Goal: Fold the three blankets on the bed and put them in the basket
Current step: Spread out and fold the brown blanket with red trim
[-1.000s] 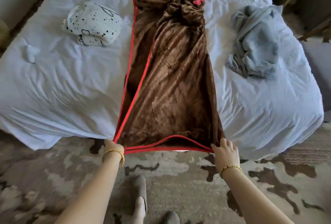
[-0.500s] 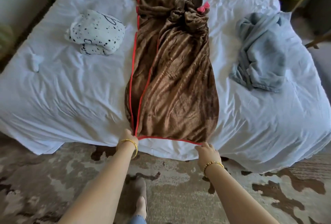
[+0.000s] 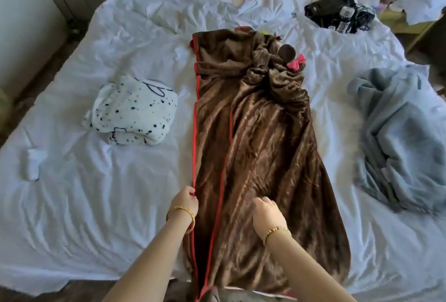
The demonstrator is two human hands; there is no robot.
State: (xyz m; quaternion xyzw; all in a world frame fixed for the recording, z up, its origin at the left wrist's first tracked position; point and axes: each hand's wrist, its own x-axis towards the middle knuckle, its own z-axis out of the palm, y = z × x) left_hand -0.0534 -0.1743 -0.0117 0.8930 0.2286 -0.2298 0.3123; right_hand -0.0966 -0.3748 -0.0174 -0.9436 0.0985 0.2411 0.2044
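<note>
The hem is let go; the brown blanket (image 3: 260, 156) is laid lengthwise on the bed (image 3: 72, 181). Its red edge is pinched by the left hand (image 3: 185, 201); the right hand (image 3: 266, 214) is curled on the fabric, grasp unclear. Cross-folding is judged next.

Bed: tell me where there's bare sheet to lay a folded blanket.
Bare bed sheet lies left of the brown blanket, below the spotted blanket. A narrower strip runs between the brown blanket and the grey blanket. The far right corner is crowded by black cables.
</note>
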